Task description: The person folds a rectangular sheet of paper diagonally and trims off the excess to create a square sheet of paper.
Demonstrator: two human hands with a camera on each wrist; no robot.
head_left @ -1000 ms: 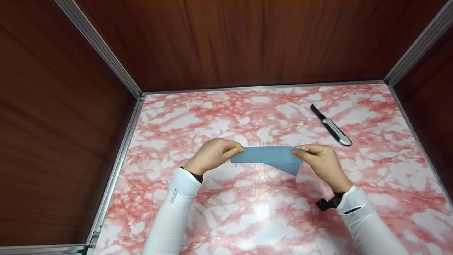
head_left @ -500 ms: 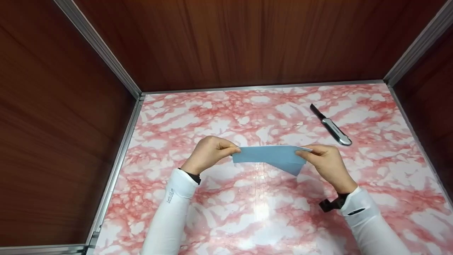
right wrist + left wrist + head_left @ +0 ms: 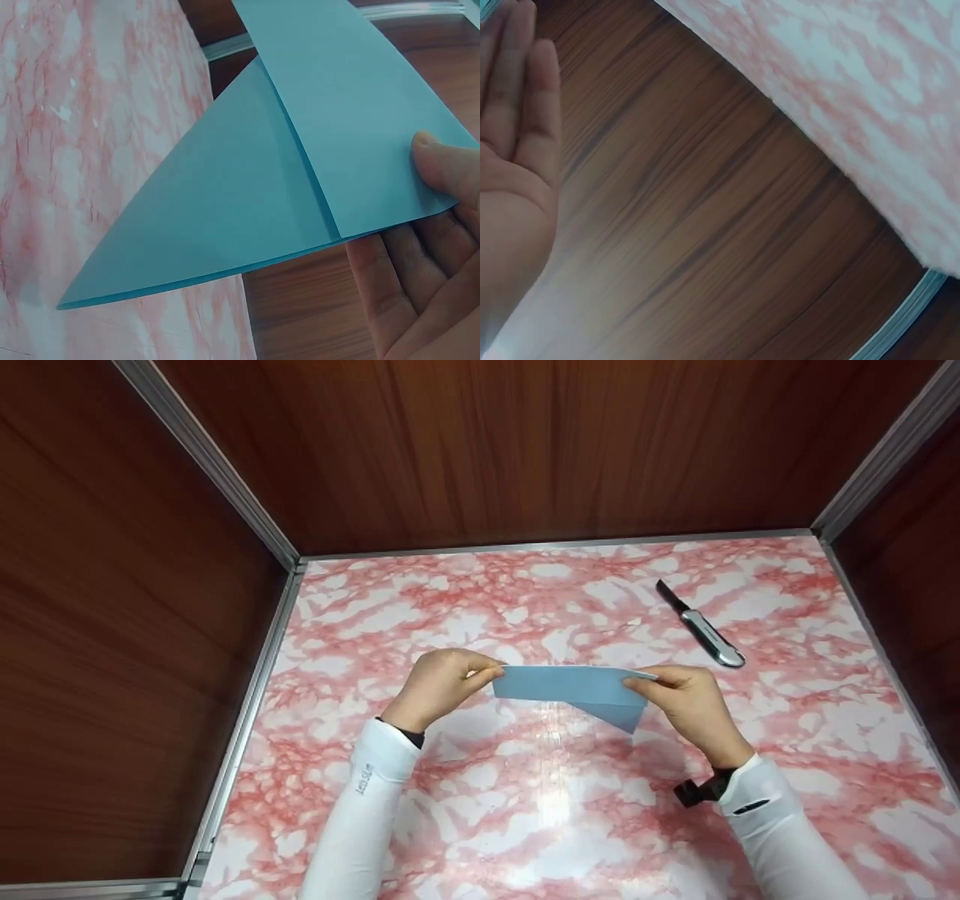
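A folded sheet of blue paper (image 3: 559, 682) is stretched between both hands, held up above the table. At its left end the left hand (image 3: 442, 686) pinches the top corner between thumb and fingers. The right hand (image 3: 686, 705) pinches the other end, thumb on the near face. A triangular flap hangs below the right half of the strip. In the right wrist view the blue paper (image 3: 202, 195) shows a straight band lying over this triangle, and the right thumb (image 3: 446, 165) presses on the band. Only part of the left hand (image 3: 517, 165) shows in the left wrist view, without the paper.
A utility knife (image 3: 705, 628) with a grey and black handle lies on the red-and-white marbled table (image 3: 465, 592), beyond the right hand. Dark wood panels (image 3: 525, 450) with metal edging enclose the table at the back and sides.
Over the last second the left hand has shifted slightly left and the right hand slightly right and back. Both keep their pinch on the paper, which tilts a little differently. The knife has stayed put.
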